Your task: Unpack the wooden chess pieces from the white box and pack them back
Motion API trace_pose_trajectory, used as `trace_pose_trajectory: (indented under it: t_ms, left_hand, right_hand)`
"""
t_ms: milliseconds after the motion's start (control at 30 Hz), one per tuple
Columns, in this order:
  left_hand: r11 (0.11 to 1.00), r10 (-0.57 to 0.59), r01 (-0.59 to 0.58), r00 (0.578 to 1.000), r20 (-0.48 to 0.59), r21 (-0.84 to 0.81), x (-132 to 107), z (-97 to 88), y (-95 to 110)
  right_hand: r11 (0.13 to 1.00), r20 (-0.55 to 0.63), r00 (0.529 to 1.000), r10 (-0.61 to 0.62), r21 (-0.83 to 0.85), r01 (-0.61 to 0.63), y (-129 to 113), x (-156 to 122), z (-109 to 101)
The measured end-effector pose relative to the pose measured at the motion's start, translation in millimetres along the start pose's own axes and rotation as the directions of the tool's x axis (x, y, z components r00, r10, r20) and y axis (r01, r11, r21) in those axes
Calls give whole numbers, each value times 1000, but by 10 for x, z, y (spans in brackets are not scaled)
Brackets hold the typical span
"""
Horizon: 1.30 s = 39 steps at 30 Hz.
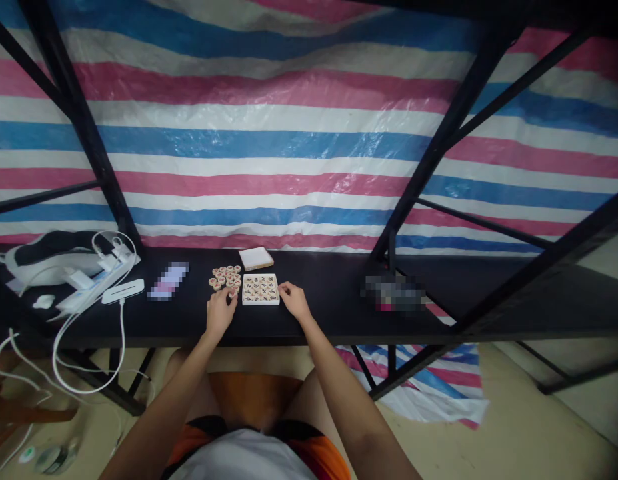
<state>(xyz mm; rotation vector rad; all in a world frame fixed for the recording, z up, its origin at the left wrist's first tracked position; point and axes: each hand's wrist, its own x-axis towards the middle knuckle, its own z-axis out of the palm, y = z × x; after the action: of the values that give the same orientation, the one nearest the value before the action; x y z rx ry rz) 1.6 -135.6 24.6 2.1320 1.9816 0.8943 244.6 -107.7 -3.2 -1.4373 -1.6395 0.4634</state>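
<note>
A small pale wooden box point(261, 289) of round game pieces lies on the black table point(339, 313) in front of me. Its lid point(256, 258) rests just behind it. A cluster of several loose round wooden pieces point(225, 277) sits left of the box. My left hand point(220, 312) rests at the near edge of that cluster, fingers curled over a piece beside the box's left corner. My right hand point(293, 300) touches the box's right side with fingers bent together.
At the table's left lie a white power strip point(96, 283) with trailing cables, a white device point(123, 291) and a dark bag point(49, 253). Black metal frame bars point(429, 167) rise on both sides. A striped tarp point(289, 133) hangs behind.
</note>
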Motion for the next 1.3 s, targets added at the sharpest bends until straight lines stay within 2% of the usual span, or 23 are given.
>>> trace_pose_trajectory:
  t_ms: [100, 233, 400, 533, 633, 733, 833, 900, 1033, 1167, 1300]
  left_hand:
    - [983, 120, -122, 993, -19, -138, 4, 36, 68]
    - [940, 301, -289, 953, 41, -181, 30, 165, 344]
    - [937, 339, -320, 931, 134, -143, 92, 356, 666]
    - [917, 394, -377, 907, 147, -133, 70, 429, 722]
    - [890, 450, -431, 884, 128, -153, 55, 443, 667]
    - [889, 445, -431, 892, 73, -157, 84, 395, 507]
    - [940, 326, -324, 945, 2, -104, 144, 260, 222]
    - [975, 223, -224, 974, -42, -11, 183, 140, -3]
    - [986, 53, -37, 994, -97, 163, 224, -65, -336]
    - [971, -22, 43, 996, -92, 237, 218, -124, -388]
    - [958, -30, 34, 999, -20, 284, 197, -103, -346]
  right_hand:
    - [1000, -5, 1000, -2, 1, 2, 2, 3, 4]
    - [1000, -14, 1000, 14, -4, -14, 6, 11, 12]
    - [1000, 2, 1000, 9, -6, -9, 32, 19, 17]
    - [1000, 3, 1000, -10, 2, 10, 55, 15, 26]
    - [999, -37, 999, -36, -30, 35, 51, 14, 37]
    - [996, -33, 998, -54, -69, 52, 29, 13, 45]
    - [997, 35, 999, -26, -74, 29, 2, 5, 44]
    - [997, 66, 998, -2, -79, 8, -14, -3, 38]
    - [996, 57, 998, 5, -90, 1, -40, -21, 27]
    - [995, 32, 999, -15, -100, 18, -57, -35, 20]
    - [995, 16, 1000, -7, -95, 9, -64, -49, 13]
